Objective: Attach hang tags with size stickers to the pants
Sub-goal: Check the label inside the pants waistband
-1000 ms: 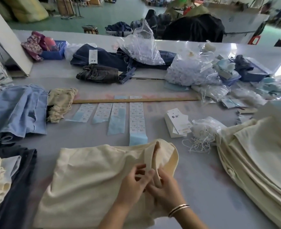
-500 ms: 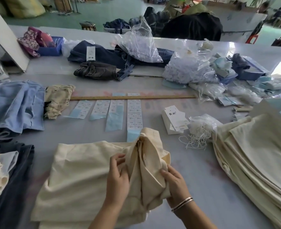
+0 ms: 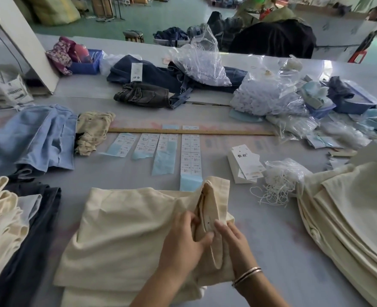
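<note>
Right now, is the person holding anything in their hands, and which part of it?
Yes. Both the left hand and the right hand grip the cream pants at the opened waistband end, spreading it apart. No hang tag is in either hand.

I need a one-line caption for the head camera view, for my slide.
Both hands, left and right, hold open the waistband of cream pants; sticker sheets and hang tags lie beyond.

Two bare forearms in frame, no sleeves, no gloves. Left hand (image 3: 184,244): no rings, nothing on wrist. Right hand (image 3: 235,244): no rings seen. Right wrist carries thin metal bangles (image 3: 247,276), silver-toned, two or three stacked together, plain, no markings readable.
</note>
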`<state>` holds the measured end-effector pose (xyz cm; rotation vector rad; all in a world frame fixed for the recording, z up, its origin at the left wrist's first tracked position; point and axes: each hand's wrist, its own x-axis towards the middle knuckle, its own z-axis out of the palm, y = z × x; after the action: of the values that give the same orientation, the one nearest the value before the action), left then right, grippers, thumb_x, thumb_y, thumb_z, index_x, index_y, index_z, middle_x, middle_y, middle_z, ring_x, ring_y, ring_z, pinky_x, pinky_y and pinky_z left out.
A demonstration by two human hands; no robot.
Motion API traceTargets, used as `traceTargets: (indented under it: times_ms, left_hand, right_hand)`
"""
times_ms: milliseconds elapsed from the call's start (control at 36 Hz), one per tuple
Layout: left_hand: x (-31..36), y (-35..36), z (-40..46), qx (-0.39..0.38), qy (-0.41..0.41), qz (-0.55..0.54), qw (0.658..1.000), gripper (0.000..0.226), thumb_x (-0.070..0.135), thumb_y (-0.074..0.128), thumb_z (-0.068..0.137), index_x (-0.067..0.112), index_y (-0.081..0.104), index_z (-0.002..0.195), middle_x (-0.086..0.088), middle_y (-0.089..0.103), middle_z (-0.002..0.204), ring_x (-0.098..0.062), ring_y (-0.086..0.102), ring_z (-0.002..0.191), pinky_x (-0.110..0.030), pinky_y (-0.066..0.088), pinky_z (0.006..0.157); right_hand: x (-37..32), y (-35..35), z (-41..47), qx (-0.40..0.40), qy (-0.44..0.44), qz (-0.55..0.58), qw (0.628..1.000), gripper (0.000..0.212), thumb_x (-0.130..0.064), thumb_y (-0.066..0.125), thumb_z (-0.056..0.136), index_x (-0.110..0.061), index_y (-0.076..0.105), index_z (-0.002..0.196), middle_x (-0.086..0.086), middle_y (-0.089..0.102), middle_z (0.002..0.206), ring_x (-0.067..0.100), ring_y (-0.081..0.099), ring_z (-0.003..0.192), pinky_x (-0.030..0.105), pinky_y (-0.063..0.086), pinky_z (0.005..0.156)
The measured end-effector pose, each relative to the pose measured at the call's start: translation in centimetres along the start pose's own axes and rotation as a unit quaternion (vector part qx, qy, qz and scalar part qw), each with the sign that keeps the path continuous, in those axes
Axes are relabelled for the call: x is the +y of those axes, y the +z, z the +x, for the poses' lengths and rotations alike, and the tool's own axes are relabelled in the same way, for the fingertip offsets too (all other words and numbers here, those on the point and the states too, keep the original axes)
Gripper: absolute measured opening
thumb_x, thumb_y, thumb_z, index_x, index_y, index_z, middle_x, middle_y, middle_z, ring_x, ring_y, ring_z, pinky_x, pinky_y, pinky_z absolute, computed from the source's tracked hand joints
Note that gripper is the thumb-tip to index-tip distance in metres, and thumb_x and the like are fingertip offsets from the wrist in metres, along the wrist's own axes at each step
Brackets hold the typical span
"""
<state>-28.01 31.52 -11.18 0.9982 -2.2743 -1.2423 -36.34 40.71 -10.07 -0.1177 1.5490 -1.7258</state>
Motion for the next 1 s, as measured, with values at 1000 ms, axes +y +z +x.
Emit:
traceTargets:
  times_ms: [1000]
  left_hand:
    - [-3.2,-2.9,0.4,-0.053,0.074,-0.243,0.966,0.075,-0.029,0.037,0.076,0.032,0.079,0.081,0.004,0.051,0.111,-0.003,0.051,0.115,-0.021,0.037,0.109]
  right_hand:
    - [-2.0,1.2,-0.1,-0.052,0.092,0.043,0.993,0.037,-0.022,0.066,0.072,0.010,0.068,0.090,0.025,0.070,0.081,0.029,0.069,0.065,0.033,0.057,0.057]
